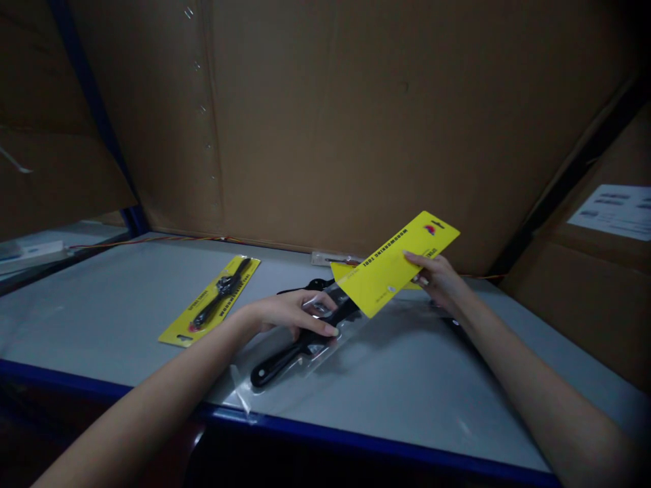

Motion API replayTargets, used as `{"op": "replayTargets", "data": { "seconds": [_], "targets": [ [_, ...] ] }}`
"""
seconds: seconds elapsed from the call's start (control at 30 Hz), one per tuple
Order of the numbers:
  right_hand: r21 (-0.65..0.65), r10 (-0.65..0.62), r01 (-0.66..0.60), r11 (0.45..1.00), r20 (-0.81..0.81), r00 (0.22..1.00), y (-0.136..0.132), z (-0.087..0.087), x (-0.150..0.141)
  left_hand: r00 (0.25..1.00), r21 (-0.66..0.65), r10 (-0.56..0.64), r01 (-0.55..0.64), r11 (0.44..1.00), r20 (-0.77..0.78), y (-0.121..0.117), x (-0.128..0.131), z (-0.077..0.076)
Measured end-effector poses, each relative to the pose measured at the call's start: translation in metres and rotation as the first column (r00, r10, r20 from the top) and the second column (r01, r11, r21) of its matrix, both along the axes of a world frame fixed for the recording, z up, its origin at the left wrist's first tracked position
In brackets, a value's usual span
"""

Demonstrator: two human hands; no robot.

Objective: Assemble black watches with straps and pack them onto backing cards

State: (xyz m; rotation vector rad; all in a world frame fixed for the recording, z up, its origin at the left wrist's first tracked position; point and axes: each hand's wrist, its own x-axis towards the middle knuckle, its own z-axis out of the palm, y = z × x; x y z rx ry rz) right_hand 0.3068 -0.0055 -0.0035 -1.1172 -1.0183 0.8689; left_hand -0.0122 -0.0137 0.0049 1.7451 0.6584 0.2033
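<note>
My left hand (pixel 302 315) is closed around the middle of a black spokeshave (pixel 277 366), whose clear plastic sleeve (pixel 318 356) spreads below and beside it. In a pinch between thumb and fingers, my right hand (pixel 435 274) has a yellow card (pixel 386 271) printed "WOODWORKING TOOL". The card's lower end overlaps the spokeshave's upper part; how far it sits inside the sleeve I cannot tell. To the left lies another spokeshave (pixel 224 288) on its yellow card (pixel 175 330). Behind my hands, a second yellow card and black parts (pixel 319 285) are partly hidden.
A grey shelf (pixel 127 305) with a blue front edge (pixel 356 440) carries everything. A tall cardboard box (pixel 356 135) stands behind, with another box (pixel 600 291) at right. A small clear package (pixel 336 259) and thin coloured wires (pixel 178 238) lie along the back.
</note>
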Motion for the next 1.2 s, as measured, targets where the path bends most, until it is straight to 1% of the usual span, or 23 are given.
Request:
{"op": "replayTargets", "data": {
  "seconds": [0.07, 0.13, 0.2, 0.27, 0.3, 0.33, 0.37, 0.4, 0.43, 0.47, 0.5, 0.53, 0.6, 0.7, 0.73, 0.8, 0.9, 1.03, 1.13, 1.2],
  "targets": [
    [-0.034, 0.054, -0.052, 0.998, 0.032, 0.998, -0.004, -0.004, -0.02, 0.998, -0.042, 0.043, -0.041, 0.998, 0.041, 0.0, 0.001, 0.0],
    [-0.074, 0.137, -0.131, 0.989, 0.081, 0.987, -0.011, -0.008, -0.048, 0.991, -0.081, 0.104, -0.097, 0.992, 0.086, -0.001, 0.002, 0.0],
    [-0.099, 0.229, -0.219, 0.971, 0.113, 0.967, -0.021, -0.011, -0.076, 0.982, -0.125, 0.159, -0.147, 0.981, 0.099, -0.002, 0.003, 0.002],
    [-0.116, 0.32, -0.306, 0.945, 0.132, 0.938, -0.028, -0.012, -0.095, 0.975, -0.17, 0.2, -0.182, 0.968, 0.094, -0.002, 0.004, 0.004],
    [-0.11, 0.324, -0.31, 0.944, 0.143, 0.935, -0.029, -0.011, -0.097, 0.971, -0.191, 0.217, -0.196, 0.962, 0.098, -0.002, 0.004, 0.005],
    [-0.091, 0.291, -0.28, 0.956, 0.155, 0.944, -0.028, -0.009, -0.095, 0.966, -0.212, 0.235, -0.209, 0.955, 0.107, -0.002, 0.005, 0.006],
    [-0.051, 0.215, -0.209, 0.976, 0.163, 0.963, -0.026, -0.007, -0.088, 0.961, -0.231, 0.249, -0.217, 0.948, 0.118, -0.002, 0.005, 0.008],
    [0.007, 0.107, -0.11, 0.994, 0.163, 0.981, -0.023, -0.005, -0.078, 0.958, -0.249, 0.258, -0.221, 0.943, 0.127, -0.002, 0.005, 0.008],
    [0.063, -0.021, 0.011, 0.998, 0.162, 0.987, -0.019, -0.002, -0.067, 0.957, -0.264, 0.259, -0.219, 0.939, 0.129, -0.003, 0.005, 0.009],
    [0.106, -0.116, 0.097, 0.99, 0.194, 0.974, -0.016, 0.001, -0.057, 0.96, -0.275, 0.252, -0.21, 0.938, 0.126, -0.003, 0.005, 0.009],
    [0.135, -0.171, 0.141, 0.981, 0.239, 0.956, -0.013, 0.003, -0.049, 0.964, -0.284, 0.238, -0.197, 0.938, 0.117, -0.004, 0.005, 0.009],
    [0.143, -0.175, 0.138, 0.98, 0.289, 0.941, -0.012, 0.004, -0.045, 0.969, -0.293, 0.223, -0.183, 0.938, 0.108, -0.004, 0.006, 0.009],
    [0.135, -0.095, 0.045, 0.99, 0.391, 0.915, -0.013, 0.003, -0.05, 0.974, -0.313, 0.207, -0.168, 0.935, 0.094, -0.004, 0.006, 0.007],
    [0.082, 0.092, -0.149, 0.985, 0.479, 0.873, -0.023, -0.004, -0.078, 0.971, -0.312, 0.23, -0.198, 0.929, 0.07, -0.002, 0.007, 0.005],
    [0.061, 0.138, -0.192, 0.979, 0.494, 0.859, -0.027, -0.007, -0.089, 0.969, -0.3, 0.24, -0.212, 0.93, 0.058, -0.001, 0.007, 0.004],
    [0.043, 0.179, -0.234, 0.971, 0.514, 0.839, -0.032, -0.013, -0.103, 0.969, -0.271, 0.246, -0.228, 0.935, 0.034, 0.001, 0.007, 0.002],
    [0.021, 0.184, -0.228, 0.973, 0.521, 0.833, -0.033, -0.016, -0.108, 0.971, -0.256, 0.239, -0.226, 0.94, 0.021, 0.003, 0.007, -0.001],
    [0.006, 0.163, -0.192, 0.981, 0.507, 0.847, -0.028, -0.013, -0.1, 0.971, -0.277, 0.236, -0.22, 0.935, 0.025, 0.005, 0.007, -0.003],
    [0.04, 0.115, -0.154, 0.987, 0.491, 0.863, -0.024, -0.012, -0.094, 0.97, -0.295, 0.237, -0.212, 0.932, 0.052, 0.006, 0.004, 0.0],
    [0.084, 0.093, -0.149, 0.985, 0.469, 0.878, -0.021, -0.012, -0.09, 0.971, -0.283, 0.226, -0.198, 0.939, 0.072, 0.007, 0.0, 0.006]
  ]
}}
